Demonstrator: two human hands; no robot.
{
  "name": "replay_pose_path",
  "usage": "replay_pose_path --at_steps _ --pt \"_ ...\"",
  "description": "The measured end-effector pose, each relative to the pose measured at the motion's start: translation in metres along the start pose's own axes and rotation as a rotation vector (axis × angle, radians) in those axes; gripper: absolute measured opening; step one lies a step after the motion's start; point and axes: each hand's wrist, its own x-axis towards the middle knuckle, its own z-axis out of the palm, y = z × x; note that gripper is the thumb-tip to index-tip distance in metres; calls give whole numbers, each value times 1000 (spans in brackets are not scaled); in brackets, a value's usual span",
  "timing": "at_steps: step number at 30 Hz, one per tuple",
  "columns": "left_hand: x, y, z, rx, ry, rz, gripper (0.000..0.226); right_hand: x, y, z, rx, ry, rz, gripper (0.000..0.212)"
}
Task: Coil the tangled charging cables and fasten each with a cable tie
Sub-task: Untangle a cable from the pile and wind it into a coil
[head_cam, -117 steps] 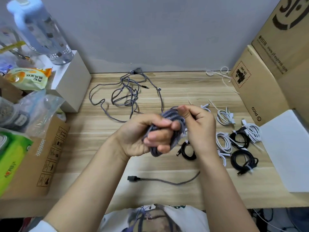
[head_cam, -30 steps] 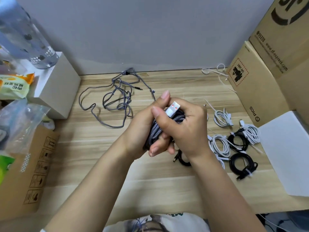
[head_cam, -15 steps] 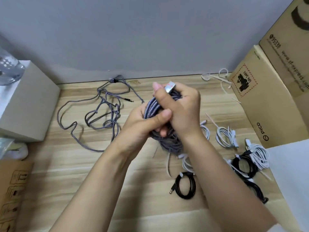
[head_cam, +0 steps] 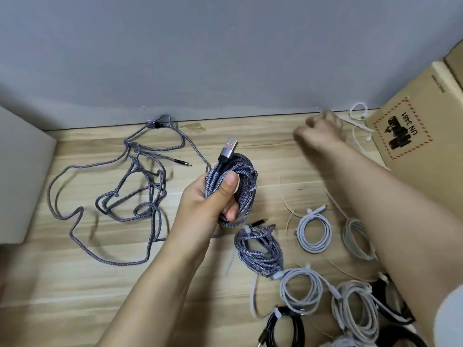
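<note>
Coil of grey braided charging cable (head_cam: pixel 233 186) sits in the left hand (head_cam: pixel 208 204), thumb wrapped over the front and fingers curled round the back, held just above the light wooden tabletop (head_cam: pixel 75 296) near the middle. Its silver USB plug with red inside (head_cam: pixel 229 149) pokes out at 12 o'clock from the bundle.

The right hand (head_cam: pixel 319 132) is way out at about 1 o'clock, near the back edge of the desk, right by some loose white cable ties (head_cam: pixel 358 121). It's motion-blurred, fingers look curled, but honestly I cannot tell whether it's got anything.

Around 9 o'clock from the held coil there's a tangled grey braided cable (head_cam: pixel 120 201) sprawled over the wood, not coiled at all. At 6 o'clock, just below the hand, lies a grey braided bundle fastened with a white tie (head_cam: pixel 260 251). From 4 to 5 o'clock a bunch of white coiled cables (head_cam: pixel 314 232) and a black coiled cable (head_cam: pixel 285 326) are lying close together, partly under the right forearm.

Brown cardboard box with a red-bordered label (head_cam: pixel 413 136) stands at 2 o'clock against the grey wall (head_cam: pixel 225 58), and a white box (head_cam: pixel 20 176) sits at the far left.
</note>
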Motion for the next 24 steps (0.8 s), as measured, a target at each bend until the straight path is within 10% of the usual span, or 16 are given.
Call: replay_pose_path --at_steps 6,12,16,24 --pt "-5 -1 0 42 44 -20 32 0 12 15 27 85 47 36" --pt "-38 8 1 84 120 -12 31 -126 -15 -21 898 362 -194 18" --pt "-73 11 4 78 155 -6 31 -246 -42 -61 1419 149 -334 28" --pt "-142 20 9 -11 34 39 26 -370 -35 -49 1537 -209 -445 6"
